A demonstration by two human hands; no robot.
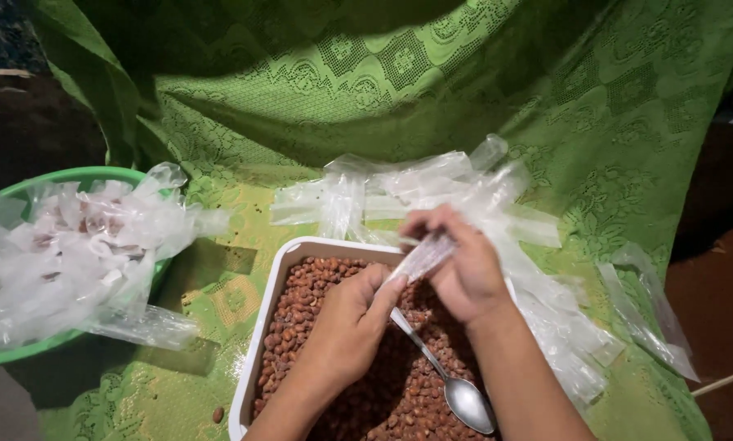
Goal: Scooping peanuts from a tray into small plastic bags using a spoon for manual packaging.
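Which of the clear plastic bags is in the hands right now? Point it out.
The narrow bag pinched between the left hand and right hand above the peanut tray; the rest lie loose on the cloth or in the basin.

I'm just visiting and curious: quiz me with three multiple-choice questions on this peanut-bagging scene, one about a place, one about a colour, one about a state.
1. Where does the metal spoon lie?
A. In the white rectangular tray on the brown peanuts
B. In the basin
C. On the floor

2. What colour is the round plastic basin at the left?
A. Red
B. Green
C. Blue

3. What state is the small clear plastic bag in?
A. Lying flat on the lace cloth
B. Floating in water
C. Pinched between the left hand and right hand

Answers: 1 A, its bowl rests on the nuts. 2 B, its rim shows green. 3 C, fingers of both close on it.
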